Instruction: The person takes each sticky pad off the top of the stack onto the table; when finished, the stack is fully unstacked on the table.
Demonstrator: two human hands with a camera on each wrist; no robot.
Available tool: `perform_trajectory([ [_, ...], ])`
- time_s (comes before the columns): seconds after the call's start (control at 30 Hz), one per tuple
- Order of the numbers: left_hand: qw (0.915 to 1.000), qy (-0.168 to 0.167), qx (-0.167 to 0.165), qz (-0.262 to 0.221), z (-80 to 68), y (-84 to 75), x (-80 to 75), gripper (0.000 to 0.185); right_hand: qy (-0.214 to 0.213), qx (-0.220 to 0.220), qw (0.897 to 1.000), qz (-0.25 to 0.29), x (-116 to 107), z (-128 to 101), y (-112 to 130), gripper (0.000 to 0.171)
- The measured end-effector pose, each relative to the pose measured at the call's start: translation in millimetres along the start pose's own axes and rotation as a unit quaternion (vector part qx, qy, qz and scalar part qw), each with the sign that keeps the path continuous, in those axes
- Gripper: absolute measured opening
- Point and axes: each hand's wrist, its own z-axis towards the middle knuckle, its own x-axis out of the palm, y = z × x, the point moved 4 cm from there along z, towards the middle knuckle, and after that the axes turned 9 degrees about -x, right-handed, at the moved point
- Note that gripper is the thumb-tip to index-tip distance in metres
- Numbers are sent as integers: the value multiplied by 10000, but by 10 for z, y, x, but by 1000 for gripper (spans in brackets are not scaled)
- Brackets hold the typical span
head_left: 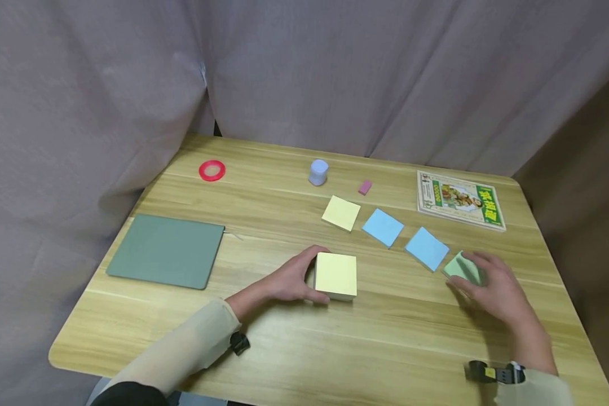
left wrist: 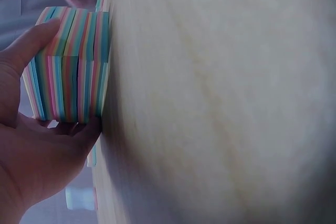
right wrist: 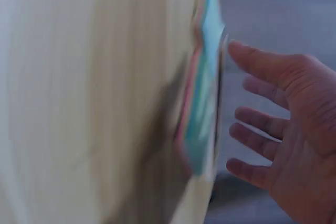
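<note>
We're gripping the yellow-topped stack [head_left: 336,274] with our left hand [head_left: 290,279] while our right hand [head_left: 498,287] is hovering, fingers spread, by the green pad [head_left: 458,267] near its fingertips — probably we're needing an even edge pinch, sparing its sheets.

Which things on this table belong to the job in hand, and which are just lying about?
Likely in use: stack of sticky-note pads, green pad, two blue pads, single yellow pad.
Probably lying about: green notebook, red ring, lavender cylinder, pink block, illustrated booklet.
</note>
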Motion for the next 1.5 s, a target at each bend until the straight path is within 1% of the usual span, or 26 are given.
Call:
perform_trajectory([
  [0.1,10000,-14,25,1,-6,-3,-4,89,-210,-346,9990,164,-40,75,331,66],
  [0.23,10000,-56,11,-13,-7,-4,-12,91,-301,-945,9939,480,41,195,866,61],
  [0.37,10000,-42,-51,9,-1,-7,-8,92,-22,-1638,9837,739,265,257,1403,64],
  [0.47,9999,-33,-122,39,3,-12,-10,94,272,-2022,9749,887,442,275,1732,70],
  [0.57,9998,-13,-177,61,2,-14,-14,93,517,-2373,9662,866,600,302,1944,73],
  [0.63,9998,16,-202,76,0,-14,-15,93,648,-2541,9617,802,696,328,2024,76],
  [0.73,9997,59,-209,63,-4,-13,-9,92,778,-2706,9571,684,783,362,2094,78],
  [0.83,9998,48,-182,69,-3,-10,-5,91,786,-2788,9551,623,808,396,2126,76],
  [1.03,9997,19,-201,119,2,0,-6,91,793,-2770,9554,646,795,442,2132,71],
  [1.13,9997,14,-208,142,2,2,-6,92,750,-2619,9599,665,754,429,2106,71],
  [1.27,9998,33,-168,62,6,1,-4,90,532,-2197,9705,834,641,378,1985,72],
  [1.37,9999,40,-133,-5,10,-2,1,88,263,-1883,9776,900,555,330,1804,71],
  [1.5,9999,12,-101,6,6,-4,10,87,18,-1505,9856,765,506,251,1499,70],
])
